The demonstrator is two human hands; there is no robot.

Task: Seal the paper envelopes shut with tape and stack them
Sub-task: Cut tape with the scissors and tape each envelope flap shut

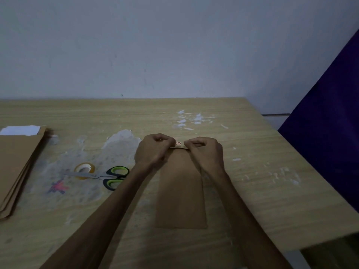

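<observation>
A brown paper envelope [181,195] lies lengthwise on the wooden table [262,191], its flap end pointing away from me. My left hand [153,150] and my right hand [206,152] are both at that far end, fingers curled. Between their fingertips they pinch a short strip of patterned tape [178,144], stretched across the flap edge. How much of the strip touches the paper is hidden by my fingers. A roll of yellowish tape [84,170] sits to the left, well apart from both hands.
Scissors [108,176] with green and black handles lie partly over the tape roll. A stack of brown envelopes [17,167] with white paper at its far end rests at the left edge. The table's right edge runs diagonally beside a dark purple cloth [330,133].
</observation>
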